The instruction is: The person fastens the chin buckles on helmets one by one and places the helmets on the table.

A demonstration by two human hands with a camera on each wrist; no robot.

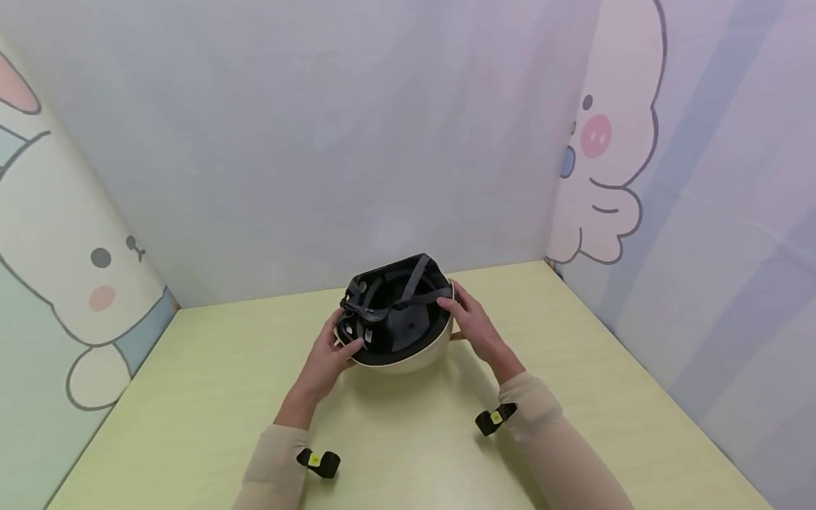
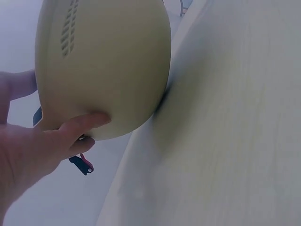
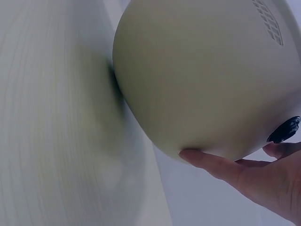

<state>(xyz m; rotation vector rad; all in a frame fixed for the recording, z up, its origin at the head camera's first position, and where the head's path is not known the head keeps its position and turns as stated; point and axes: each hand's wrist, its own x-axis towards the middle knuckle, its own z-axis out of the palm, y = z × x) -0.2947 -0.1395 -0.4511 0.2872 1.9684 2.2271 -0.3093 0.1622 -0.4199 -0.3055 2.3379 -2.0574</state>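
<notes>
The table (image 1: 210,411) has a pale yellow-green top with faint, streaky grain. A cream helmet (image 1: 401,333) sits toward its far edge, around the middle from left to right, rounded shell down against the surface, black-lined opening facing up and near. A soft shadow (image 2: 181,108) spreads beside the shell.

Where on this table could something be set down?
Bare table: between the left sleeve and left wall; between the right sleeve and right wall; smaller, between both sleeves in front of the helmet. Crowded: the helmet's sides, held by left grip and right grip.
</notes>
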